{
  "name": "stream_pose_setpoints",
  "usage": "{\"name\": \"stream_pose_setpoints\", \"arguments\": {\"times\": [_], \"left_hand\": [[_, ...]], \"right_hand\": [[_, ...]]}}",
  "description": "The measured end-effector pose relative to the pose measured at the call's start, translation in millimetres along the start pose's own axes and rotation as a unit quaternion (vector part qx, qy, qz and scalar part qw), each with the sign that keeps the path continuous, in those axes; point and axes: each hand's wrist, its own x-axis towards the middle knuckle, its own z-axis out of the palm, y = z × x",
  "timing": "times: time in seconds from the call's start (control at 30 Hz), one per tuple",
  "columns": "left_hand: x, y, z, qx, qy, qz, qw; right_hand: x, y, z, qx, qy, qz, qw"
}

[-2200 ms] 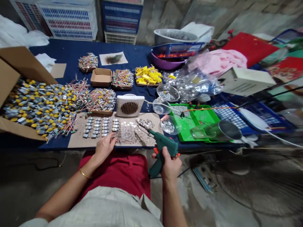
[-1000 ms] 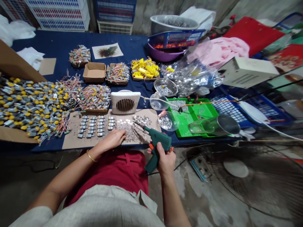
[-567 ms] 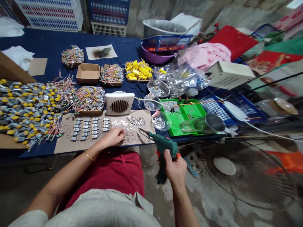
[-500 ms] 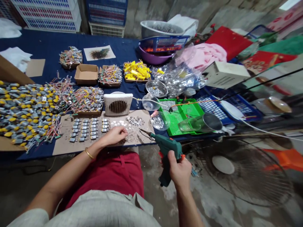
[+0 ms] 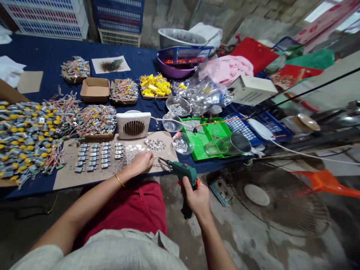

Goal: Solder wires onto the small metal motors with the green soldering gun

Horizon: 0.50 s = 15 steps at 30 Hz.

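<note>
My right hand (image 5: 196,195) is wrapped round the handle of a green soldering gun (image 5: 182,171), its tip pointing left over the cardboard sheet (image 5: 66,172). My left hand (image 5: 143,162) rests low over the same cardboard, fingers curled together; whatever they pinch is hidden. Small metal pieces (image 5: 154,144) lie scattered just beyond that hand. To its left, small motors (image 5: 105,155) stand in several neat columns. Behind the cardboard sits a white fume fan (image 5: 133,125) with a dusty round grille.
A large heap of motors with yellow ends (image 5: 28,138) fills the left side. Wired motors (image 5: 98,120) lie in a cardboard tray. On the right are a clear dish of metal bits (image 5: 182,144), a green basket (image 5: 198,150) and, on the floor, a large fan (image 5: 278,202).
The view has swung right, so the table appears shifted left. My right hand has brought the soldering gun nearer my left hand, which has moved right over the metal pieces.
</note>
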Motion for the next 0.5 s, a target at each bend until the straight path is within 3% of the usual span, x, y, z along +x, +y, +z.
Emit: {"name": "stream_pose_setpoints", "arguments": {"times": [0.5], "left_hand": [[4.8,-0.3,4.4,0.046,-0.007,0.009,0.999]], "right_hand": [[3.5,4.7,2.2,-0.078,-0.023,-0.045,0.996]]}}
